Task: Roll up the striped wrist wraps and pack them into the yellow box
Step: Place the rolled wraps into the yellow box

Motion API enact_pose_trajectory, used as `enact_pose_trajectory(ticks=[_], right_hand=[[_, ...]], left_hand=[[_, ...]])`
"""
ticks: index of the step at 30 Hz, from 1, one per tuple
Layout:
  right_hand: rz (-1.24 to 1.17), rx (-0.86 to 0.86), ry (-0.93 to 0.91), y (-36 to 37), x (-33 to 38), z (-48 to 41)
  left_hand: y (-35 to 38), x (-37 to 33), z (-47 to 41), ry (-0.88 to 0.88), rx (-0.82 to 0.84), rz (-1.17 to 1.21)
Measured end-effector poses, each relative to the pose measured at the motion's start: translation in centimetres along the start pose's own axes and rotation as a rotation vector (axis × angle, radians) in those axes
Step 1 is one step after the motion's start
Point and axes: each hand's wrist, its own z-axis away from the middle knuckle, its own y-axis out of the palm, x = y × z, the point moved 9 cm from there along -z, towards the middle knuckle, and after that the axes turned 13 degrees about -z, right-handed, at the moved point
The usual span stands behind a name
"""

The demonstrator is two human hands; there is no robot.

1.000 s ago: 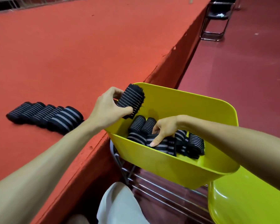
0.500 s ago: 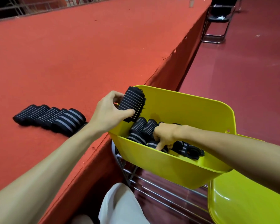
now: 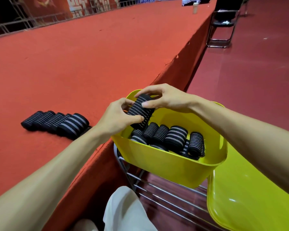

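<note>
A rolled black wrist wrap with thin white stripes (image 3: 141,112) is held over the left rim of the yellow box (image 3: 165,165). My left hand (image 3: 117,116) grips its lower end with thumb and fingers. My right hand (image 3: 165,97) pinches its upper end from the right. Several rolled wraps (image 3: 167,139) lie side by side in the bottom of the box. Another row of rolled wraps (image 3: 57,122) sits on the red platform to the left.
The red carpeted platform (image 3: 90,64) runs along the left, its edge beside the box. The box rests on a metal wire rack (image 3: 165,197). A yellow chair seat (image 3: 249,197) is at lower right. A black chair (image 3: 222,25) stands far back on the dark red floor.
My right hand has come up out of the box and now pinches the wrap that my left hand was holding alone. The camera has tilted up a little.
</note>
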Motion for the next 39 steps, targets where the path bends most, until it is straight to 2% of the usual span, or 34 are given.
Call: enact_pose_trajectory(ticks=[6,14,19,26,31,37,39], right_hand=[[0.045,-0.066,0.022,-1.8,-2.3,2.4],[0.141,-0.075,0.284,-4.5,-6.6,6.8],[0.539,0.171,0.618,-2.6,-11.0,7.9],[0.613,0.318,0.864,0.8,-16.6,7.1],[0.761,0.350,0.813,1.4,-17.1,6.3],[1.081,0.485,0.610,3.2,-15.4,5.6],[1.110,0.454,0.557,3.2,-14.3,5.2]], left_hand=[[3.5,-0.6,-0.2,0.046,0.154,-0.068],[8.8,-2.8,0.4,0.157,0.464,-0.251],[7.8,-2.2,0.6,0.220,0.420,-0.296],[4.8,-0.4,-0.2,0.230,0.286,-0.312],[3.9,0.1,-0.8,0.230,0.190,-0.263],[2.9,0.0,-0.5,0.232,0.112,-0.251],[2.3,0.1,-0.3,0.219,0.094,-0.252]])
